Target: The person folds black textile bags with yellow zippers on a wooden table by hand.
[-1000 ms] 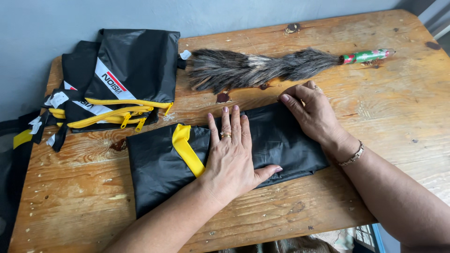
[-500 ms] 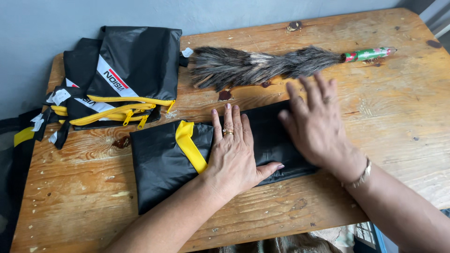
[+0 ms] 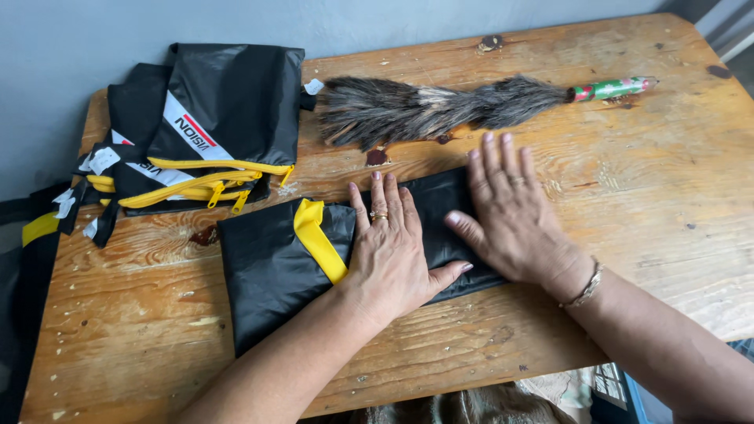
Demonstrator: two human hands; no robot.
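A folded black fabric piece (image 3: 267, 259) with a yellow strip (image 3: 318, 239) lies flat on the wooden table (image 3: 660, 196). My left hand (image 3: 393, 247) presses palm down on its middle, fingers spread, a ring on one finger. My right hand (image 3: 514, 212) lies flat on the fabric's right end, fingers apart and pointing away from me, a bracelet at the wrist. Neither hand grips anything.
A stack of black bags with yellow zips (image 3: 196, 133) sits at the table's back left, partly hanging over the edge. A feather duster (image 3: 440, 106) with a green and red handle (image 3: 613, 88) lies along the back. A grey wall stands behind the table.
My right hand has slid from the fabric's far right edge inward and flattened, fingers spread. My left hand has stayed pressed on the middle.
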